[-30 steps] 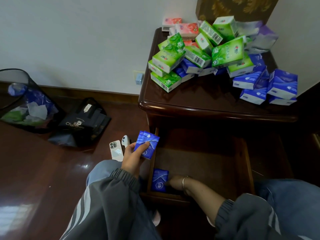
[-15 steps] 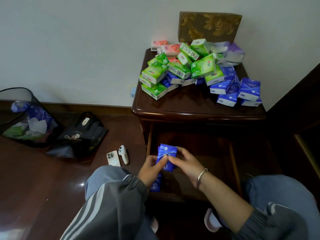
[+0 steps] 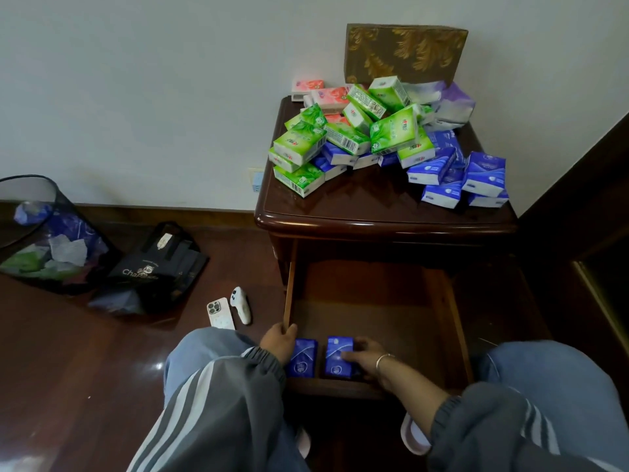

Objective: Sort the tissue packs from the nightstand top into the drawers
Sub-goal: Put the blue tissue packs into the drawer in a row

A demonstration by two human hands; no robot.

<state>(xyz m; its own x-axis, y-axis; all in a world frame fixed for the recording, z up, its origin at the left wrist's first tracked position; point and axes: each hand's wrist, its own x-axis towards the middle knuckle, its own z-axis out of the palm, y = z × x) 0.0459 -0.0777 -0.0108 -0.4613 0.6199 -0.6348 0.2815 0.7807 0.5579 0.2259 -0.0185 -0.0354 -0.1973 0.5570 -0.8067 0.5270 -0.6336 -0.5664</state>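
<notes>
Surfaces shown: tabletop [image 3: 374, 212], dark wood under a high-gloss varnish that mirrors the light; drawer [image 3: 374, 301], paler wood, matt inside; tissue packs [image 3: 394, 131], shiny printed plastic film, lightly crinkled; floor [image 3: 68, 352], dark glossy wood; waste bin [image 3: 68, 216], black mesh; bag [image 3: 153, 267], matt black cloth; sleeves [image 3: 221, 403], grey knit cloth with ribbed cuffs; bracelet [image 3: 383, 361], smooth polished metal.

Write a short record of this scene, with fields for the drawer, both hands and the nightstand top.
drawer: open, two blue tissue packs side by side at front left
left hand: at drawer's left wall, beside left pack; grip unclear
right hand: holds the right pack
nightstand top: piles of green packs, blue packs, pink packs, purple packs
</notes>
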